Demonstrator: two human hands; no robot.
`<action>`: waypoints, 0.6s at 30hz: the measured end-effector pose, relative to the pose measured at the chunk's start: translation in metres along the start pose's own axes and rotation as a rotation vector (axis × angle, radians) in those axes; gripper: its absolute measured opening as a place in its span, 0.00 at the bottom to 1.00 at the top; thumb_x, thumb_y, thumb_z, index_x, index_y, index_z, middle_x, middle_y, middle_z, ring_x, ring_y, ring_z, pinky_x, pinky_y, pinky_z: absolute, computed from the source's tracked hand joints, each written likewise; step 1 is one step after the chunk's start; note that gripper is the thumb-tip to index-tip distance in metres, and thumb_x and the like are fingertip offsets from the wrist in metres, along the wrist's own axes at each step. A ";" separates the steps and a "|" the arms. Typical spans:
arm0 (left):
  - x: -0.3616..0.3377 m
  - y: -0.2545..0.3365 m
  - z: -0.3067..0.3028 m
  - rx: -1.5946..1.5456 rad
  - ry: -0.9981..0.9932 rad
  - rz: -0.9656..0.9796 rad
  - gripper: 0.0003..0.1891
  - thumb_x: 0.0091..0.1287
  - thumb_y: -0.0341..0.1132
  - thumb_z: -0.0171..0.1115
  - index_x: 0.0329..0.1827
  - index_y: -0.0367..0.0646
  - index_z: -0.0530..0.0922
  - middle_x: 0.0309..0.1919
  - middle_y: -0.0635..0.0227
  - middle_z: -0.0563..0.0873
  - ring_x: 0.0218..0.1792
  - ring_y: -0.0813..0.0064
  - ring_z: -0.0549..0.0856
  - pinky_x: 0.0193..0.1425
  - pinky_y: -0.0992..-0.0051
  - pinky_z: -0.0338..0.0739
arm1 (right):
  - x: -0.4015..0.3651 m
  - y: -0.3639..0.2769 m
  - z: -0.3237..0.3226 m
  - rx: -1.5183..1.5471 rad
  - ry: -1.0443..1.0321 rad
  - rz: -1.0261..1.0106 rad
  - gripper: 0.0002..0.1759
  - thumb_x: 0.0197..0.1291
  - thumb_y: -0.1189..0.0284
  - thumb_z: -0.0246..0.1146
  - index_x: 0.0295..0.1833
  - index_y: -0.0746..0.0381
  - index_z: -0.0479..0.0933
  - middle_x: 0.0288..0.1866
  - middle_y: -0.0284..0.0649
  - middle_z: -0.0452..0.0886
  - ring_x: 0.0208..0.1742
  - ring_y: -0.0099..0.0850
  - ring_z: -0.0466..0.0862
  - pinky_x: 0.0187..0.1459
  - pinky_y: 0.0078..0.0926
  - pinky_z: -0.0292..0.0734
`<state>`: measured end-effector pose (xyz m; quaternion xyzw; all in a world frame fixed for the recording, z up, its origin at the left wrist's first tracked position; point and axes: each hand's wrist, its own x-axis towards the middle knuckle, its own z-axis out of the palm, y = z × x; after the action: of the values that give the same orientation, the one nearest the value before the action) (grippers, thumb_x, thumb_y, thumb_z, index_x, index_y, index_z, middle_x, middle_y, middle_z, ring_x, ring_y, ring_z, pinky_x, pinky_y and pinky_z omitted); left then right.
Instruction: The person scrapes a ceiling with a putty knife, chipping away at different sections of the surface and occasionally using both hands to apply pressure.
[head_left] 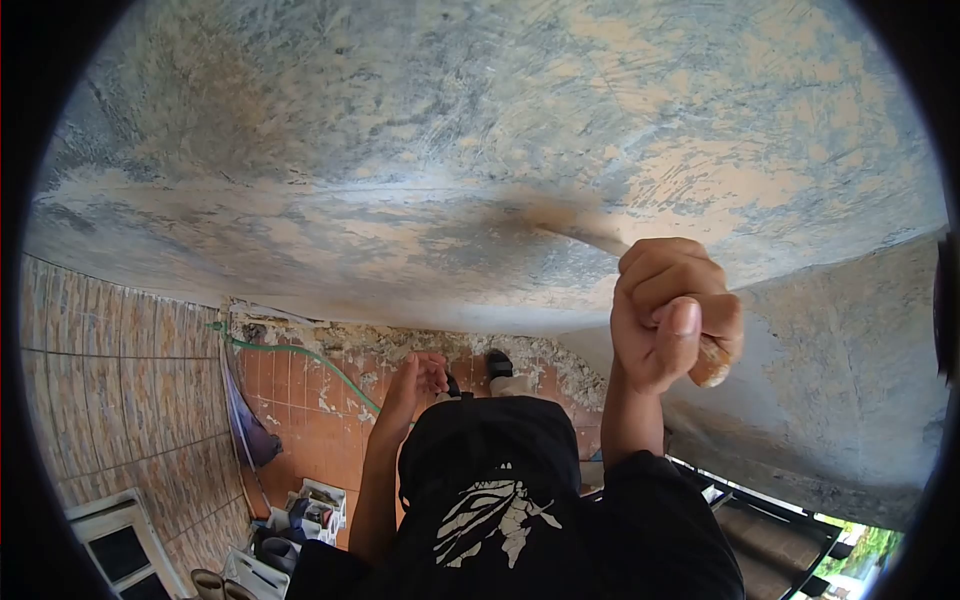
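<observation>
My right hand (675,310) is closed in a fist around a scraper (588,238). Its thin blade reaches left to the wall (450,120), and the worn butt of its handle shows below my fist. The wall is patchy, with grey areas and beige spots where the surface looks scraped. My left hand (412,385) hangs low beside my body, its fingers loosely curled and apart, with nothing visible in it.
Pale flakes and debris lie along the wall's foot on the orange tiled floor (290,400). A green hose (330,365) crosses the floor at left. Shoes on a white rack (325,510) stand lower left by a stone-patterned wall (110,370). A dark metal gate (770,545) is lower right.
</observation>
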<state>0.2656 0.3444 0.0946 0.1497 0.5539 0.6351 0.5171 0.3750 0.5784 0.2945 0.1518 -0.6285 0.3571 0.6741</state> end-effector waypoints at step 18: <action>0.004 0.007 0.003 0.065 -0.016 0.016 0.25 0.76 0.53 0.33 0.45 0.41 0.73 0.31 0.67 0.79 0.35 0.75 0.79 0.45 0.72 0.73 | -0.012 0.019 0.011 -0.111 0.060 -0.068 0.09 0.53 0.84 0.55 0.23 0.67 0.63 0.11 0.35 0.66 0.09 0.25 0.64 0.11 0.21 0.60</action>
<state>0.2631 0.3504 0.1002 0.1758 0.5689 0.6198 0.5112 0.3544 0.5815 0.2804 0.1246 -0.6214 0.3032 0.7117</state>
